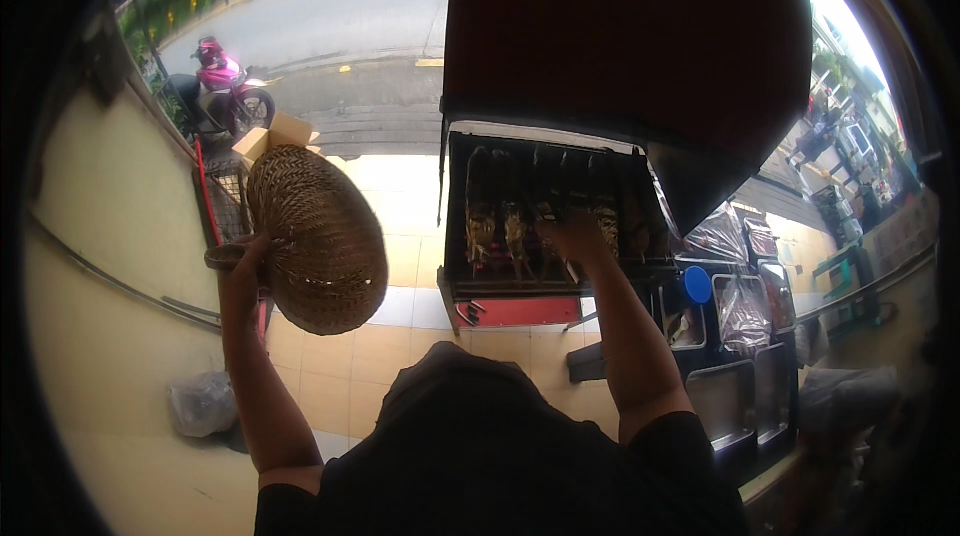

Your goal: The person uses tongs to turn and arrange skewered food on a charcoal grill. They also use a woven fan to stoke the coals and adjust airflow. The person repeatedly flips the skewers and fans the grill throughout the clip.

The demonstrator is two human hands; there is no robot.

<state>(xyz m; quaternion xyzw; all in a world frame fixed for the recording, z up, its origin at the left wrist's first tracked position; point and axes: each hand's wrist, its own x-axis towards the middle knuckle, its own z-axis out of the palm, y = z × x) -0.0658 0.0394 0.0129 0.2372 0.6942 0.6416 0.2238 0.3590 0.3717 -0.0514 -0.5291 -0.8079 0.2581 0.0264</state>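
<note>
In my left hand is the handle of a woven hand fan, its broad face raised beside the grill. My right hand reaches over a dark charcoal grill under a large dark red hood. Several long pieces of food, perhaps skewered meat or fish, lie side by side on the grill. A thin pale strip shows just below my right hand. Shadow hides the fingers, so whether they hold a utensil is unclear.
Right of the grill, a dark table carries metal trays, a plastic-covered tray and a blue round lid. A cardboard box sits on a wire crate at left. Beyond are a pink motorcycle and a street.
</note>
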